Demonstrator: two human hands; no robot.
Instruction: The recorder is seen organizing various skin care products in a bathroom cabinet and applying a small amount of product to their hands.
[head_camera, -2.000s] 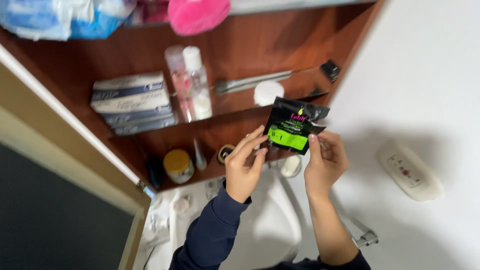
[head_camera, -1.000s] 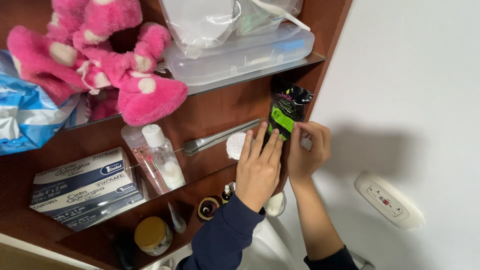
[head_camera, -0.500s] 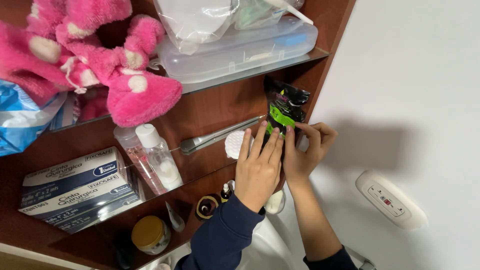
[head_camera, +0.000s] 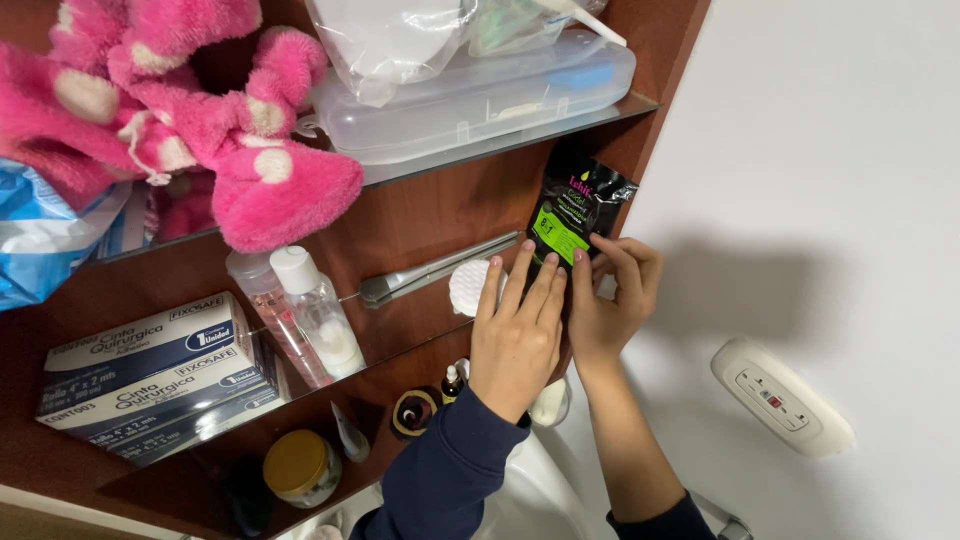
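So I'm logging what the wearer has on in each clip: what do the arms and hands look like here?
Both hands are bare: no gloves, rings or watch show. The left hand comes out of a dark navy long sleeve that reaches the wrist. On the right hand side the same navy sleeve is pushed up near the elbow, so the forearm is uncovered.
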